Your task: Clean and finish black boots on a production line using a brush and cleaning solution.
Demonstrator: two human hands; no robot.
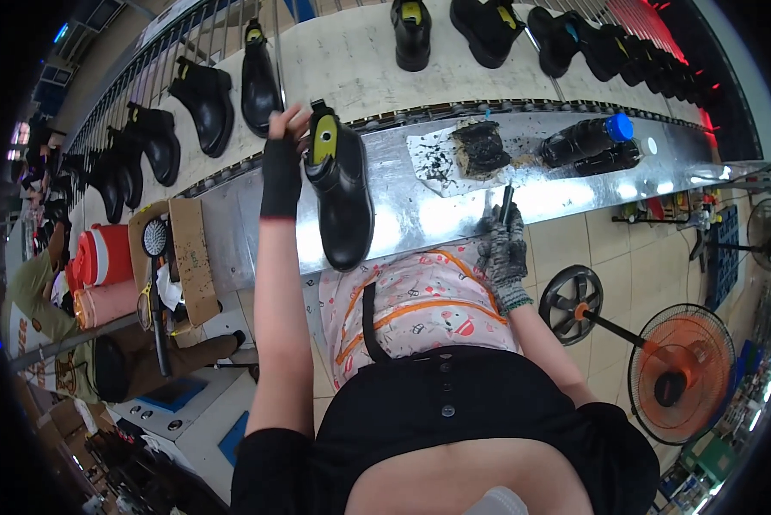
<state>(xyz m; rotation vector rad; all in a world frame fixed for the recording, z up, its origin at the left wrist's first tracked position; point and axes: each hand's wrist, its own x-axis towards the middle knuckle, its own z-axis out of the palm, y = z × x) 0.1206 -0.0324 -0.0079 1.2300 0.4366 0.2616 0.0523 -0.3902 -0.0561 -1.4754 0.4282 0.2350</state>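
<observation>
A: What's the biggest thing here?

B: The steel bench (pixel 420 206), running across in front of the person, shiny and bare along its near edge. Behind it a pale belt (pixel 351 60) carries a row of black boots (pixel 205 99), spaced apart.

A: And the boot being handled?

B: A black ankle boot (pixel 341 202) with a yellow-green lining, standing on the bench near its left end, toe pointing toward the person and the opening toward the belt. There's open steel to its right, up to a stained white sheet (pixel 441 159) with a black sponge (pixel 480 148) on it; dark bottles (pixel 587 142) lie further right.

A: The hands?

B: The left hand (pixel 287 124), in a black wrist sleeve, reaches up with the arm stretched out; its fingers (pixel 300 116) are pinched on the boot's back rim. The right hand (pixel 504 249), in a speckled grey glove, sits at the bench's near edge, fingers clenched around a thin dark brush (pixel 506 206) that points up toward the sheet.
</observation>
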